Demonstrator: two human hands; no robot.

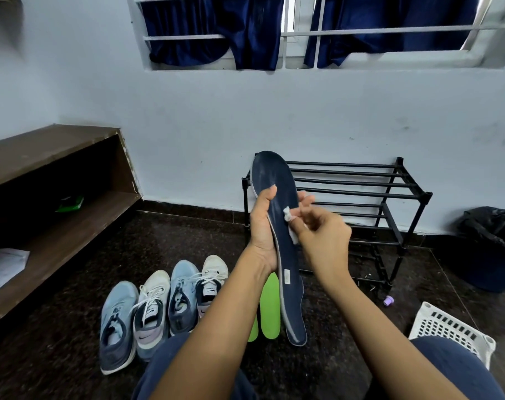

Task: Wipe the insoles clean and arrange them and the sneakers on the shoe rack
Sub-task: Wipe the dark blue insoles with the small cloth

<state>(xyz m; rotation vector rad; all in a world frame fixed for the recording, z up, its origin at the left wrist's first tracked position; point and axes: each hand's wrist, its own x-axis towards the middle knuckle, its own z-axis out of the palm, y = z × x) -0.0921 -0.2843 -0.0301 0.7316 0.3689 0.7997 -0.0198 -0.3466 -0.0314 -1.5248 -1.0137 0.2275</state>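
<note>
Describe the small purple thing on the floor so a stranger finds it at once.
Find the black shoe rack against the wall and follow its right front leg to the dark floor. Just below it, before the white basket, lies the small purple object, the only purple thing.

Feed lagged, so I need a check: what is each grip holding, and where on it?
The left grip holds the navy insole at its middle, thumb across its face; the right grip pinches a white wipe against it.

I saw the navy foam insole (287, 264) upright before the black barred shoe rack (361, 183), four pale laced sneakers (154, 310) and two green insoles (270, 307) lying on the floor.
</note>
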